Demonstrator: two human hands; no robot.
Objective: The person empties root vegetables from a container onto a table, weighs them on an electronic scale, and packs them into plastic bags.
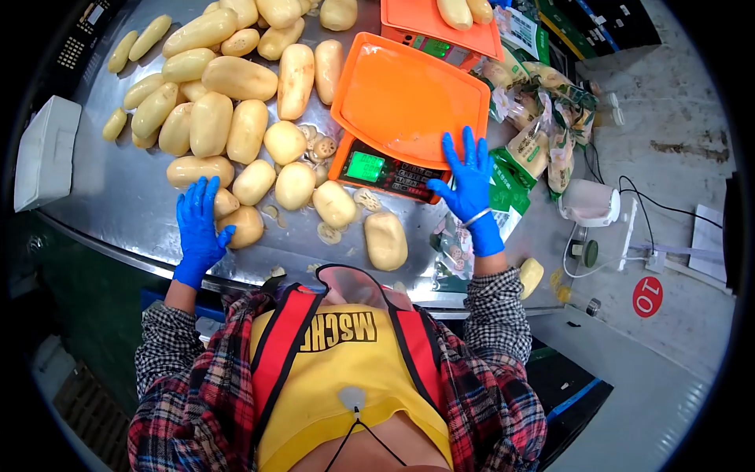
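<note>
My left hand [200,230], in a blue glove, lies at the near left of the lotus root pile with its fingers stretched out. Its thumb reaches to a short lotus root piece [245,226], and a smaller piece [226,203] sits by the fingertips; I cannot tell if it presses on either. Also gloved in blue, my right hand [469,187] is spread open over the near right corner of the orange scale tray [413,98]. The tray bears nothing. Below it glows the scale's green display [366,167]. Lotus root slices [322,147] are scattered beside the scale.
Many peeled lotus roots [211,124] cover the left of the metal table [110,189]. A second orange scale [480,35] holds lotus roots behind. Filled green-printed bags [528,149] lie at right, near a white device [588,203] with cables. A white box [49,153] stands far left.
</note>
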